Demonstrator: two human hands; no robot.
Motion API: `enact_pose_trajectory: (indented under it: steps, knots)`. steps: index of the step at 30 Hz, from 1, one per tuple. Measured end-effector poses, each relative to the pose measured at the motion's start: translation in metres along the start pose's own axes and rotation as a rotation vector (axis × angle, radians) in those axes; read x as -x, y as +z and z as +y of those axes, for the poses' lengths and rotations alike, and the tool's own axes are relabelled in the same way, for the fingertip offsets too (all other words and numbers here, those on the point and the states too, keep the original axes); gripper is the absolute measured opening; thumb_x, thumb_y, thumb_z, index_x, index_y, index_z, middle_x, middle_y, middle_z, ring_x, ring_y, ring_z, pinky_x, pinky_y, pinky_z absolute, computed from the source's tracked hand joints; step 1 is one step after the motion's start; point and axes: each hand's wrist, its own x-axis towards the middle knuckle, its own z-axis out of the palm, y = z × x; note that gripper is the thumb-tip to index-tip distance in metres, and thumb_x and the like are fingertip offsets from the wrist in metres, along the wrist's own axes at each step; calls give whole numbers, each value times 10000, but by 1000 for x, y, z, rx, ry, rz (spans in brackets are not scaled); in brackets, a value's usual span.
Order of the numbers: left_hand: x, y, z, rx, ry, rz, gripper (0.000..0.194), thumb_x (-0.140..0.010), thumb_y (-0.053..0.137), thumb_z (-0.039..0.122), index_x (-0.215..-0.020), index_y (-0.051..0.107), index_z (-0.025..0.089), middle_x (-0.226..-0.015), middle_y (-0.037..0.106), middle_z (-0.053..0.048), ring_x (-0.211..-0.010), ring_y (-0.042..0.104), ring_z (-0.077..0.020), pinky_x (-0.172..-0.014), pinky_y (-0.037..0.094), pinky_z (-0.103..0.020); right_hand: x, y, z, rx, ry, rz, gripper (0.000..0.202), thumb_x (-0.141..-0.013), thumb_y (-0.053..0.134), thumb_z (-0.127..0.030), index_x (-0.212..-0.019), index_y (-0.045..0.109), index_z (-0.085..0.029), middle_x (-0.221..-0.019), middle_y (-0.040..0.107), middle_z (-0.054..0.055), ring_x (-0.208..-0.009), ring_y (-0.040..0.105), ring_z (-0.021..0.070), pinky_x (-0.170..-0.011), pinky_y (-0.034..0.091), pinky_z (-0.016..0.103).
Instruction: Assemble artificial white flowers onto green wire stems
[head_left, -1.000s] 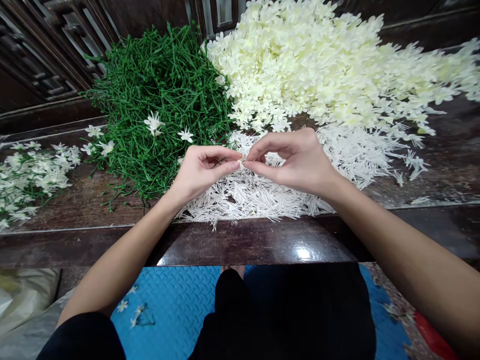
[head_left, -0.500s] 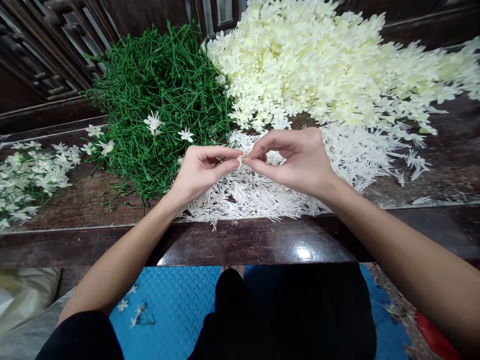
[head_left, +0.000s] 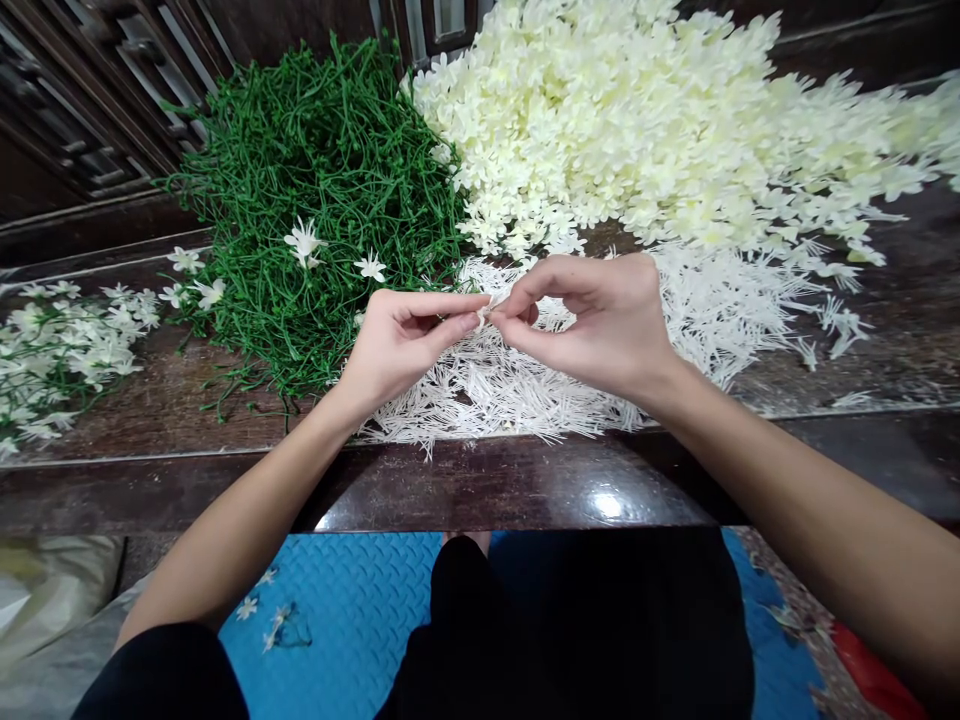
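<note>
Above the heap of thin white stamens (head_left: 510, 395), my left hand (head_left: 401, 345) pinches a small white flower piece (head_left: 484, 314) between thumb and forefinger. My right hand (head_left: 596, 320) is closed in a pinch on the other side of the same piece, its fingertips almost touching those of my left. The fingers hide most of the piece. Behind my left hand rises a pile of green stems (head_left: 322, 180) with a few white flowers on it. Cream-white petals (head_left: 615, 130) are heaped behind my right hand.
Assembled white flowers on green stems (head_left: 82, 335) lie at the far left of the dark wooden bench (head_left: 480, 485). Below is a blue mat (head_left: 352, 610) with a few dropped flowers. Something red (head_left: 874, 665) is at the lower right.
My right hand has shifted very slightly to the right, and a little more of the white piece shows between the fingertips. My left hand keeps its pinch.
</note>
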Motion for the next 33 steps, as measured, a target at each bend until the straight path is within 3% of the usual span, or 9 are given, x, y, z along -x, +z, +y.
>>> enact_pose_trajectory:
  steps: [9, 16, 20, 28, 33]
  knots:
    - [4, 5, -2, -25, 77, 6, 189, -781, 747, 130, -934, 804, 224, -943, 803, -43, -861, 758, -190, -773, 644, -302, 1, 5, 1, -40, -92, 49, 112, -810, 645, -208, -713, 643, -264, -747, 698, 18, -696, 665, 209, -676, 581, 446]
    - [2, 2, -2, -75, 73, -38, 157, -845, 690, 212, -965, 790, 194, -971, 794, -58, -870, 736, -177, -783, 616, -290, 0, 4, 4, -104, -102, 35, 158, -796, 664, -141, -729, 641, -282, -734, 706, 1, -705, 672, 202, -677, 587, 425]
    - [0, 2, -1, -25, 25, -19, 203, -878, 654, 253, -1059, 717, 186, -902, 769, -46, -788, 711, -134, -726, 591, -237, 0, 2, 3, -67, -50, 57, 122, -802, 697, -189, -731, 667, -284, -792, 722, 21, -767, 690, 231, -730, 584, 453]
    - [-3, 1, -2, -20, 30, 62, 149, -811, 734, 296, -876, 714, 163, -894, 757, -51, -795, 695, -128, -730, 579, -229, 1, 3, 2, -53, -71, 75, 102, -800, 705, -213, -730, 683, -283, -793, 730, 22, -764, 686, 230, -718, 582, 438]
    - [-2, 1, -2, -29, 59, 62, 170, -774, 784, 304, -870, 748, 167, -836, 762, -37, -764, 697, -135, -733, 594, -261, 2, 4, 4, -56, -85, 97, 82, -809, 707, -237, -740, 692, -278, -807, 727, 28, -786, 688, 233, -737, 589, 443]
